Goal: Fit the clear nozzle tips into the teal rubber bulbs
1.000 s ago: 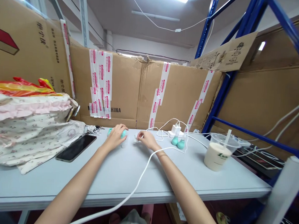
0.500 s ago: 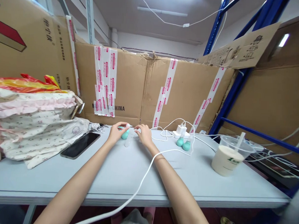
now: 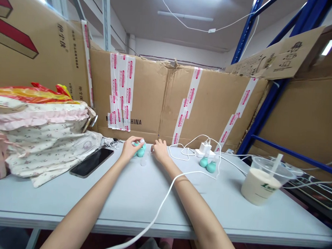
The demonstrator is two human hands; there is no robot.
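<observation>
My left hand (image 3: 130,148) is at the back of the table, thumb and fingers pinched on a small clear cap-like piece (image 3: 142,141). Just beside its fingertips are teal rubber bulbs (image 3: 141,152), partly covered by the hand. A clear plastic piece (image 3: 144,161) lies on the tabletop in front of them. To the right, my right hand (image 3: 160,150) rests low over the table with fingers curled down and drawn together; what they hold, if anything, is hidden. Two more teal bulbs (image 3: 211,167) with clear upper ends sit farther right.
A white cable (image 3: 162,203) crosses over my right forearm toward a white charger (image 3: 205,148). A drink cup (image 3: 259,185) with a straw stands at right. On the left are a black phone (image 3: 91,163) and a floral cloth bag (image 3: 44,141). Cardboard (image 3: 148,94) walls the back.
The whole view has shifted slightly. My left hand's small clear piece now sits upright above the teal bulbs, and my right hand's fingers have lowered and curled closer to the table.
</observation>
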